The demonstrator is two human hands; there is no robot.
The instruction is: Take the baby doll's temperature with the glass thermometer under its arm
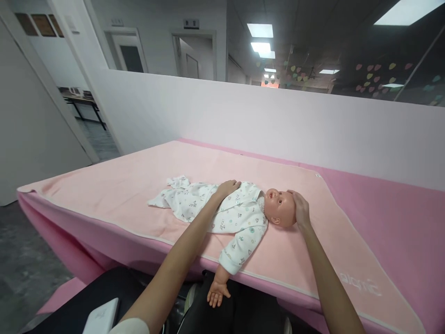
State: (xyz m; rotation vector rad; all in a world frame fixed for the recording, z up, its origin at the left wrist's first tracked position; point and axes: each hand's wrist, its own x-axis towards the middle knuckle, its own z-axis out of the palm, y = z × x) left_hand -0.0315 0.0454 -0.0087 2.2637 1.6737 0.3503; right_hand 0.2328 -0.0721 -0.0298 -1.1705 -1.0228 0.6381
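A baby doll (281, 208) lies on its back on the table, its bare head to the right and its legs to the left. It wears a white printed sleepsuit (222, 225). One doll arm hangs over the table's front edge, palm up. My left hand (227, 188) rests on the doll's belly, fingers laid out over the cloth and partly hidden. At the crown of the doll's head, my right hand (301, 208) is cupped against it, fingers extended along the top. Neither hand is closed around anything.
A peach blanket (132, 185) covers most of the table over a pink cloth (392, 199). Behind runs a white partition (278, 120) with a dark glass pane above. A white device (101, 317) lies on my lap at lower left.
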